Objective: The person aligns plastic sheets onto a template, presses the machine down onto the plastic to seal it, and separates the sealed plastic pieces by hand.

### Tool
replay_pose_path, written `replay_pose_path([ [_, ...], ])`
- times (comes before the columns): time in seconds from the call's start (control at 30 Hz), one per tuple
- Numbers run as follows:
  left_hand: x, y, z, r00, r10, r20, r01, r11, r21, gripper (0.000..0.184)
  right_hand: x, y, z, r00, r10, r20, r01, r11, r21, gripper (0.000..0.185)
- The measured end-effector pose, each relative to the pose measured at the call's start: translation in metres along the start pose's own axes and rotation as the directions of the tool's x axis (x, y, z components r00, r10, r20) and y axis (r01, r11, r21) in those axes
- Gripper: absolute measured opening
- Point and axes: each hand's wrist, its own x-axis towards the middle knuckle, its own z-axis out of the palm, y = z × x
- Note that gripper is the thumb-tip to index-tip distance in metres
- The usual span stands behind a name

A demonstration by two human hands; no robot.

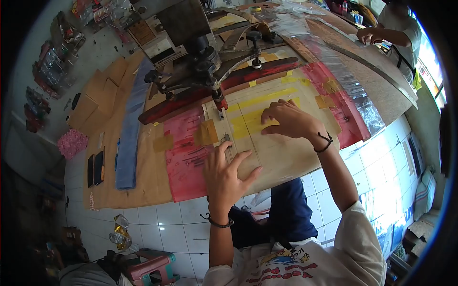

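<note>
My left hand (pixel 228 178) has its fingers apart, with a fingertip at a small metal piece (pixel 226 138) on a narrow strip. Whether it presses that piece I cannot tell. My right hand (pixel 296 120) is open, fingers bent and spread, over a tan board (pixel 286 155) banded with translucent yellow tape (pixel 241 127). Neither hand visibly holds anything. Beyond them stands a dark metal machine (pixel 202 62) with a long red bar (pixel 176 99) across the work. A red-tipped rod (pixel 219 101) points down at the strip near my left hand.
Pink-red sheeting (pixel 183 164) lies under the board on both sides. To the left are a blue-grey strip (pixel 128 152), dark phone-like objects (pixel 99 167) and cardboard (pixel 102 90). A long metal strip (pixel 369 66) curves along the right. Another person (pixel 400 35) works at the far right.
</note>
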Motion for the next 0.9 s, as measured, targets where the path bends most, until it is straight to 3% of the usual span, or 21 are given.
replay_pose_path([
  [0.1,0.002,0.004,-0.004,1.000,-0.026,0.017,0.026,1.000,0.016,0.049,0.002,0.009,0.010,0.969,-0.195,-0.151,0.179,0.978,-0.111,0.033],
  [0.2,0.007,0.007,-0.005,0.998,-0.015,-0.059,0.018,0.998,0.057,0.056,-0.003,0.002,-0.006,0.999,-0.043,-0.031,0.051,0.949,0.311,0.026],
  [0.3,0.018,0.015,-0.015,0.977,-0.020,-0.214,-0.003,0.994,-0.107,0.049,-0.026,-0.017,-0.031,0.986,-0.118,-0.115,0.164,0.746,0.645,0.021],
  [0.33,0.023,0.019,-0.019,0.986,-0.069,-0.154,0.013,0.940,-0.340,0.041,-0.028,-0.020,-0.033,0.978,-0.120,-0.172,0.206,0.699,0.685,0.022],
  [0.4,0.036,0.031,-0.027,0.994,-0.112,0.003,0.079,0.676,-0.733,0.028,-0.032,-0.025,-0.037,0.954,-0.106,-0.281,0.287,0.596,0.750,0.023],
  [0.5,0.055,0.052,-0.036,0.972,-0.236,0.023,0.120,0.406,-0.906,0.019,-0.042,-0.032,-0.055,0.919,-0.012,-0.394,0.338,0.540,0.771,0.026],
  [0.6,0.071,0.067,-0.062,0.974,-0.226,0.023,0.153,0.576,-0.803,0.023,-0.049,-0.026,-0.065,0.868,0.026,-0.496,0.353,0.670,0.653,0.028],
  [0.63,0.076,0.068,-0.058,0.975,-0.190,-0.111,0.031,0.616,-0.788,0.021,-0.051,-0.025,-0.066,0.852,0.051,-0.521,0.357,0.671,0.650,0.028],
  [0.73,0.086,0.076,-0.070,0.977,-0.090,-0.191,-0.055,0.764,-0.643,0.020,-0.057,-0.026,-0.067,0.806,0.115,-0.581,0.379,0.653,0.656,0.028],
  [0.9,0.088,0.081,-0.074,0.969,-0.069,-0.236,-0.087,0.802,-0.591,0.018,-0.069,-0.030,-0.071,0.746,0.121,-0.655,0.478,0.588,0.652,0.027],
])
